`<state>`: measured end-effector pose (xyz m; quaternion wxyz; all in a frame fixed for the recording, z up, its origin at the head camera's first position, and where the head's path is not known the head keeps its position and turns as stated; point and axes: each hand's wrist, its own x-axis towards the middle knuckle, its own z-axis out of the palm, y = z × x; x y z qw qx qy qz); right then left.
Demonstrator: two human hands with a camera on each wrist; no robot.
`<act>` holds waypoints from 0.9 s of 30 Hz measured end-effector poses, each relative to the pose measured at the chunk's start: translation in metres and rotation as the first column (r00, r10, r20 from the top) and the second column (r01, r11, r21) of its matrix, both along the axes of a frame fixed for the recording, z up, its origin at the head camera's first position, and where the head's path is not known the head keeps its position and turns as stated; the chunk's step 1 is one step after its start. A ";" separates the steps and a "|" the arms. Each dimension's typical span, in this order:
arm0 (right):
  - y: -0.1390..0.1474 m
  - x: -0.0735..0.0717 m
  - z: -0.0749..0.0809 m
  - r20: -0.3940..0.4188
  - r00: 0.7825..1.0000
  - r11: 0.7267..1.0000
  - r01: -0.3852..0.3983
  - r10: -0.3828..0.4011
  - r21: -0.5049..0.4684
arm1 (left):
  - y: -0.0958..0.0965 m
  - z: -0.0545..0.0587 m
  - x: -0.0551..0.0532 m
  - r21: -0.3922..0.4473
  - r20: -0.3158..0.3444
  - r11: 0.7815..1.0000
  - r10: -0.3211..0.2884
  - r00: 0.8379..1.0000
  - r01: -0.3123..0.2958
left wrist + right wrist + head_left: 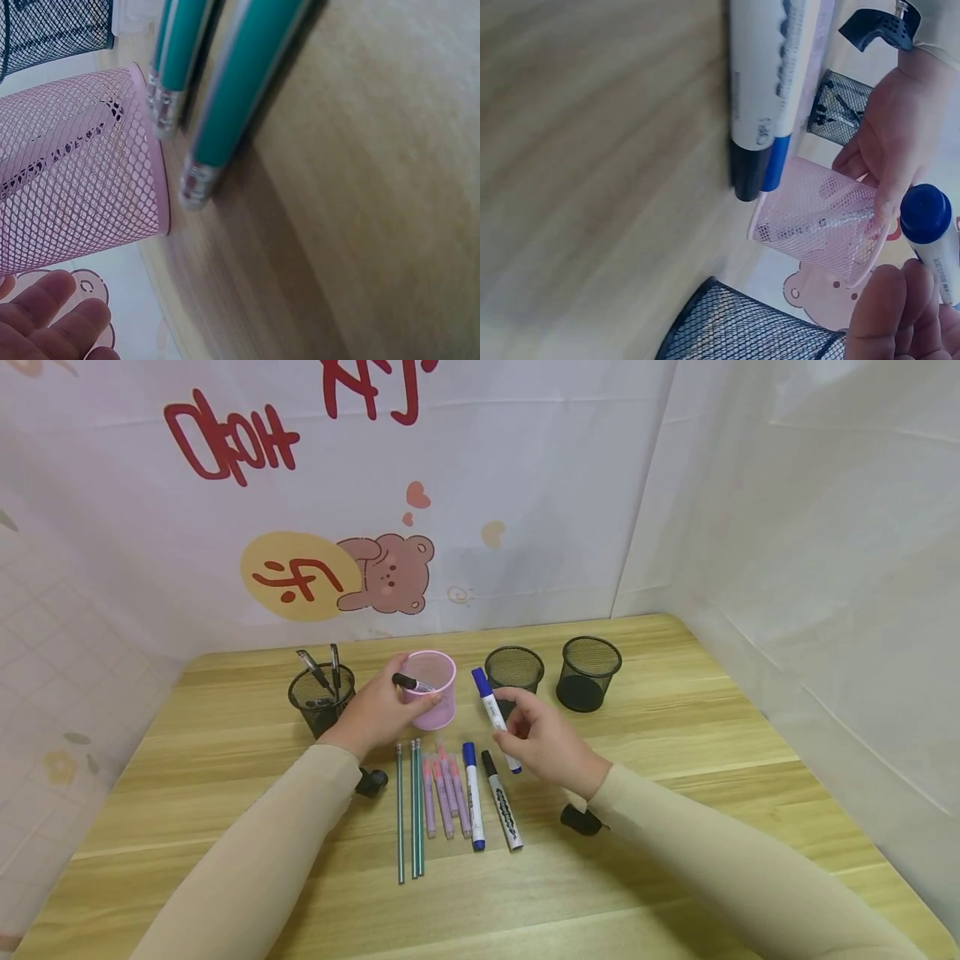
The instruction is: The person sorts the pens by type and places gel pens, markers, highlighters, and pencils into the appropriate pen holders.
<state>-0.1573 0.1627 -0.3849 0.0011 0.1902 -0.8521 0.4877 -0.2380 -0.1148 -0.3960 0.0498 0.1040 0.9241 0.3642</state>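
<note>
My left hand (375, 712) grips the pink mesh pen cup (438, 713) by its left side, thumb near the rim. A black-capped marker (411, 682) leans inside that cup, and its body shows through the mesh in the left wrist view. To the right, my right hand (553, 745) pinches a blue-capped whiteboard marker (492, 710), tilted with its blue cap up, above the table and apart from the pink cup. On the table below lie another blue marker (473, 797) and a black-capped marker (502, 802), side by side.
Left of the markers lie several pink-topped purple pens (441, 793) and three green pencils (400, 818). A black mesh cup (321, 714) with black pens stands at left. Two more black mesh cups stand right, one behind my right hand (514, 667), the other (588, 673) farther over.
</note>
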 end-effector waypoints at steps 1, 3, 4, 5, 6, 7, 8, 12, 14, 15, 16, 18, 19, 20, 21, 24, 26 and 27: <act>-0.001 -0.001 0.001 -0.008 1.000 1.000 0.002 -0.002 -0.013 | 0.000 0.000 0.000 0.001 0.001 1.000 0.001 1.000 -0.001; -0.003 -0.004 0.002 -0.021 1.000 0.999 0.003 -0.004 -0.036 | 0.001 0.000 0.000 0.003 0.002 1.000 0.000 1.000 0.000; -0.004 -0.006 0.003 -0.030 1.000 0.999 0.005 -0.006 -0.044 | 0.001 0.000 0.000 0.003 0.002 1.000 0.000 1.000 0.000; -0.006 -0.007 0.004 -0.035 0.999 0.999 0.007 -0.009 -0.051 | 0.001 0.000 0.000 0.004 0.003 1.000 0.000 1.000 0.000; -0.007 -0.008 0.005 -0.040 0.999 0.998 0.008 -0.010 -0.056 | 0.001 0.000 0.000 0.006 0.005 1.000 -0.001 1.000 0.001; -0.008 -0.009 0.006 -0.043 0.999 0.998 0.009 -0.011 -0.061 | 0.001 0.000 0.000 0.006 0.007 1.000 -0.001 1.000 0.001; -0.010 -0.010 0.007 -0.046 0.999 0.998 0.008 -0.011 -0.068 | 0.001 0.000 0.000 0.008 0.010 1.000 -0.001 1.000 0.001; -0.016 -0.014 0.011 -0.058 0.998 0.996 0.003 -0.009 -0.095 | 0.001 0.001 0.001 0.014 0.017 1.000 -0.001 1.000 0.001; -0.020 -0.016 0.012 -0.069 0.998 0.995 0.004 -0.011 -0.104 | 0.001 0.001 0.001 0.018 0.014 1.000 -0.003 1.000 0.003; -0.022 -0.017 0.012 -0.074 0.997 0.994 0.005 -0.013 -0.105 | 0.001 0.001 0.001 0.017 0.011 1.000 -0.004 1.000 0.004; -0.024 -0.018 0.013 -0.080 0.997 0.994 0.007 -0.016 -0.106 | 0.001 0.001 0.001 0.016 0.008 1.000 -0.005 1.000 0.005; -0.027 -0.020 0.015 -0.090 0.996 0.995 0.017 -0.026 -0.100 | 0.001 0.001 0.001 0.014 0.003 1.000 -0.007 1.000 0.007; -0.029 -0.021 0.016 -0.093 0.995 0.995 0.019 -0.028 -0.099 | 0.001 0.000 0.001 0.013 0.003 1.000 -0.007 1.000 0.007; -0.031 -0.023 0.017 -0.096 0.995 0.995 0.021 -0.031 -0.097 | 0.001 0.000 0.001 0.012 0.004 1.000 -0.007 1.000 0.007; -0.033 -0.024 0.018 -0.101 0.994 0.995 0.026 -0.036 -0.093 | 0.001 0.000 0.000 0.012 0.005 1.000 -0.007 1.000 0.007; -0.038 -0.030 0.021 -0.111 0.993 0.995 0.034 -0.044 -0.089 | 0.001 0.000 0.000 0.015 0.011 1.000 -0.005 1.000 0.005; -0.041 -0.035 0.023 -0.109 0.993 0.995 0.039 -0.049 -0.092 | 0.000 0.000 -0.001 0.016 0.015 1.000 -0.005 1.000 0.004; -0.043 -0.037 0.024 -0.107 0.993 0.995 0.043 -0.053 -0.091 | 0.000 0.000 -0.001 0.017 0.017 1.000 -0.005 1.000 0.005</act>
